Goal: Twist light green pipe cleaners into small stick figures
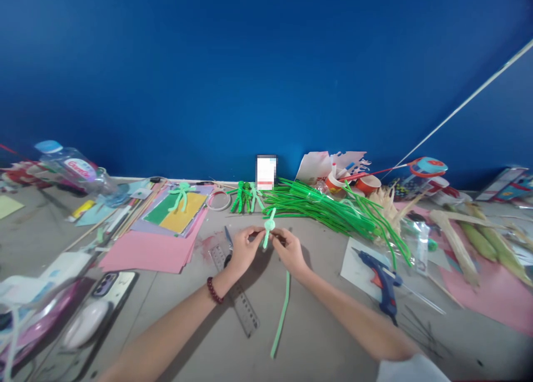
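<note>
Fingertips of left hand (245,247) and right hand (290,251) pinching pale green pipe cleaner (268,226); light, bendy, best gripped beside the knot.

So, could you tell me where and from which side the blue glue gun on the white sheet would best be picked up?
Probably by its handle. The glue gun lies flat on its side on the white sheet, nozzle towards the hands, handle angling towards the near edge of the table. Coming from above and the near right looks clear, and it keeps fingers away from the nozzle tip.
</note>
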A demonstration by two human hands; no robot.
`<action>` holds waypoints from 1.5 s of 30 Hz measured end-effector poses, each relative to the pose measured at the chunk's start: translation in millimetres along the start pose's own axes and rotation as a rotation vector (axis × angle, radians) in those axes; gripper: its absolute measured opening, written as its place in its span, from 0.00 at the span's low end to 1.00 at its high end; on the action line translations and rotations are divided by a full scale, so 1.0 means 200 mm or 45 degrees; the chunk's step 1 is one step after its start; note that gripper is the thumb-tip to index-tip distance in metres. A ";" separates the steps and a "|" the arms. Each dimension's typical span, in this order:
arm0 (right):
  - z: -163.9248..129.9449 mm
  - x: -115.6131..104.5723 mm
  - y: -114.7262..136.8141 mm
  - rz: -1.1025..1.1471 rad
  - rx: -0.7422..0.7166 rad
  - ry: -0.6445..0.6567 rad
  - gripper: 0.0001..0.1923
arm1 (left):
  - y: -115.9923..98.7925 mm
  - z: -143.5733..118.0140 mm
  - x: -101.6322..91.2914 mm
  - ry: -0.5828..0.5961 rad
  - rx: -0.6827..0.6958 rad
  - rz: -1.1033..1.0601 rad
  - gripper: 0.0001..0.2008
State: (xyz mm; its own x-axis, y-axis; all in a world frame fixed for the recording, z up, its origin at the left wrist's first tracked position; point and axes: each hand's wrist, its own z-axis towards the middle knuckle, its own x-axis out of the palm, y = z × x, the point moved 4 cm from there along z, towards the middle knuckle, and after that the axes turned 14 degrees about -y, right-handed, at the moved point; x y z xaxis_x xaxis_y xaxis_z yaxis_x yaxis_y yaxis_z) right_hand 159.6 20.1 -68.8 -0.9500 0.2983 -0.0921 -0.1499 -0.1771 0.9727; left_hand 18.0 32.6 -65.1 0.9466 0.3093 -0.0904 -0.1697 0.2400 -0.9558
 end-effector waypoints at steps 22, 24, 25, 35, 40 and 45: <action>-0.01 0.00 0.03 -0.130 0.001 -0.026 0.06 | -0.06 -0.02 0.00 0.008 0.288 0.138 0.05; 0.00 -0.01 0.02 -0.118 0.037 -0.030 0.06 | -0.06 -0.02 0.00 0.072 0.209 0.119 0.06; 0.00 -0.01 0.02 -0.109 0.042 -0.029 0.06 | -0.06 -0.02 0.01 0.095 0.174 0.122 0.07; 0.00 -0.02 -0.01 -0.101 -0.066 -0.090 0.09 | -0.03 -0.01 0.00 0.132 0.149 0.163 0.08; 0.00 -0.02 0.01 -0.179 -0.143 -0.100 0.08 | -0.08 -0.02 0.00 0.113 0.231 0.216 0.07; -0.01 -0.02 0.00 -0.177 -0.153 -0.106 0.07 | -0.10 -0.03 0.00 0.116 0.258 0.255 0.07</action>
State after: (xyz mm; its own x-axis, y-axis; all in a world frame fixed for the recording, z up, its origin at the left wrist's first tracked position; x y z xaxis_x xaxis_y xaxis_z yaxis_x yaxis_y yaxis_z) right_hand 161.7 16.5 -68.2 -0.8929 0.4031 -0.2008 -0.3142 -0.2384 0.9189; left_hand 23.3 22.7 -47.2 0.9081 0.2872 -0.3048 -0.3979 0.3644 -0.8419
